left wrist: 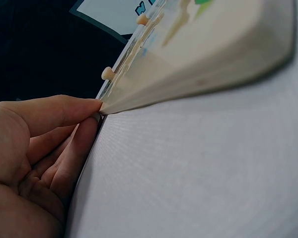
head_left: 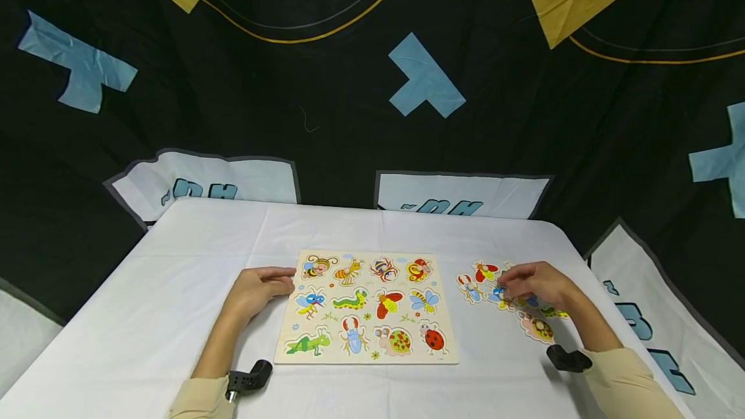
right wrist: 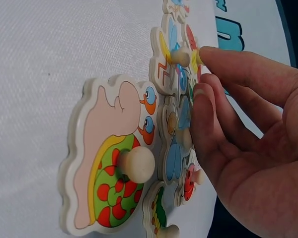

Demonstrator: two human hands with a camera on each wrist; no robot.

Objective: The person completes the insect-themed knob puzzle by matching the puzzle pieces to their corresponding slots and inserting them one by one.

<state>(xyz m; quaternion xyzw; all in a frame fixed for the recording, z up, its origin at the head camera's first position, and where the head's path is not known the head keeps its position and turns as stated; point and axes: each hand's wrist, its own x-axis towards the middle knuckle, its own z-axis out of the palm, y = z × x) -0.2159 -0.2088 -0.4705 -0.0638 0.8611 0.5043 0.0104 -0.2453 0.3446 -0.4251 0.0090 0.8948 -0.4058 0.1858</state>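
A flat wooden puzzle board [head_left: 367, 309] printed with several colourful insects lies on the white table. My left hand [head_left: 256, 293] touches its left edge with fingertips; in the left wrist view, the fingertips [left wrist: 92, 106] rest right at the board's edge. On the right, my right hand [head_left: 538, 283] hovers over a cluster of insect puzzle pieces with wooden knobs, fingers loosely bent and nothing visibly held. Its fingertips are close to the knob of a mosquito piece [right wrist: 164, 64]. A snail piece [right wrist: 109, 168] lies nearest the right wrist camera.
Beside the board, a stag beetle piece [head_left: 469, 290] and a red-winged insect piece [head_left: 485, 271] lie at the cluster's left end. A small ladybug-red piece [right wrist: 189, 181] sits beneath the right fingers. Behind the table hangs a black cloth [head_left: 337, 134] with blue and yellow shapes.
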